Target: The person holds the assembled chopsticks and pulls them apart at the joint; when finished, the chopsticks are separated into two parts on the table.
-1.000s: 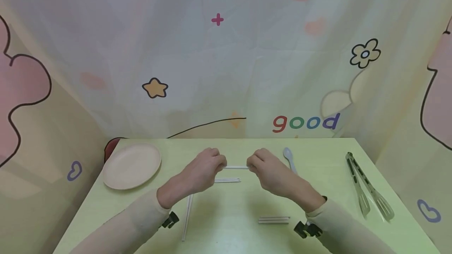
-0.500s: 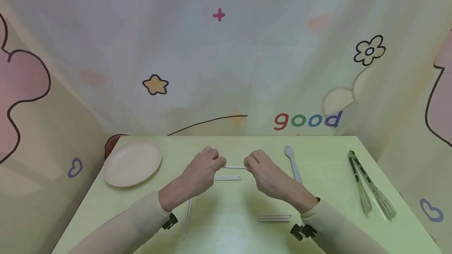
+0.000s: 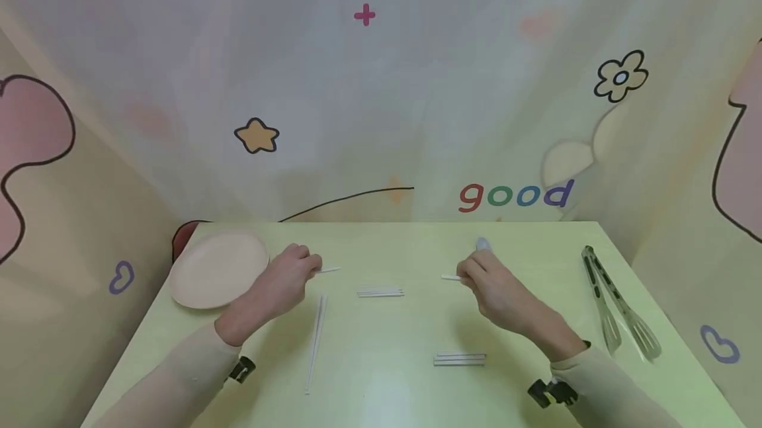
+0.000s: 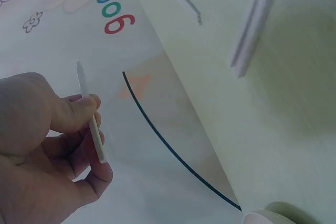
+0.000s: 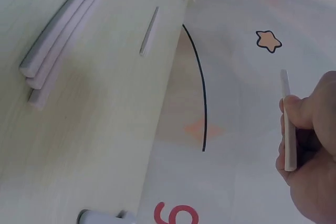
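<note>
Colourful lettering is spelling "good" on the cloth at two o'clock. Raised above the pale green table, the hands are hovering well apart: at ten o'clock the left hand is pinching a white stick; at two the right hand is pinching a second stick.

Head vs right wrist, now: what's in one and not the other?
Head only: the tongs, the flower print and the plus print.

Right wrist only: both ends of the stick in the right hand; in head just one end pokes out past the fingers.

Both: the two hands, the left hand with its own stick, more sticks lying on the table, and the star print.
</note>
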`<state>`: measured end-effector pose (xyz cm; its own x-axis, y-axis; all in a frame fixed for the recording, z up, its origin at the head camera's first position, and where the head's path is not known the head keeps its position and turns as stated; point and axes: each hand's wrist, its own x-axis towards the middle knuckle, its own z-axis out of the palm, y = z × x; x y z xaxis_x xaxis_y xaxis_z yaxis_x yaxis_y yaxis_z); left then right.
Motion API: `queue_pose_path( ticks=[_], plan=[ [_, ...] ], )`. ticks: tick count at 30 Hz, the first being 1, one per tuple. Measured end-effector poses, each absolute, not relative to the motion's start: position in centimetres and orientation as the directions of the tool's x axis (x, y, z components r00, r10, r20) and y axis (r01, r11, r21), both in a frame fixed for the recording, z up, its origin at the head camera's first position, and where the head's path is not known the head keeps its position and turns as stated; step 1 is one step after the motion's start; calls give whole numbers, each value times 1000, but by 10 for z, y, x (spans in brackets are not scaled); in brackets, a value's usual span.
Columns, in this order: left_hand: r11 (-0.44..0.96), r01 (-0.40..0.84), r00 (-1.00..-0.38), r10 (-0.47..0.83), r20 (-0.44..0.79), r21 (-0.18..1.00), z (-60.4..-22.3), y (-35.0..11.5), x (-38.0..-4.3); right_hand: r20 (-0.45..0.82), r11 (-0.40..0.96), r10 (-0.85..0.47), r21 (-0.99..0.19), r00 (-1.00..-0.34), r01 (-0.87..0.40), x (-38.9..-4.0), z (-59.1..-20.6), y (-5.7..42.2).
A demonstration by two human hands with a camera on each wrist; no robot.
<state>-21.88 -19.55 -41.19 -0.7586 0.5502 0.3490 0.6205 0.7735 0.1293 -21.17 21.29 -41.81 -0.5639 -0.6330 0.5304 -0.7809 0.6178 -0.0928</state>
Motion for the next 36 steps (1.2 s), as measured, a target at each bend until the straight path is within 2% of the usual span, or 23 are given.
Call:
queue_pose_path(
  ticks=[7, 15, 27, 36],
  plan=[
    [783, 607, -767, 531, 359, 139, -418, -183, -214, 493, 674, -600, -112, -630, -730, -201, -426, 206],
    [772, 618, -766, 551, 330, 147, -417, -175, -220, 531, 641, -609, -108, -589, -760, -200, -432, 212],
    [764, 616, -782, 565, 263, 192, -415, -163, -234, 460, 674, -565, -220, -684, -705, -197, -433, 213],
    [754, 632, -768, 578, 277, 179, -417, -152, -241, 433, 655, -582, -252, -688, -713, -196, -437, 211]
  ],
)
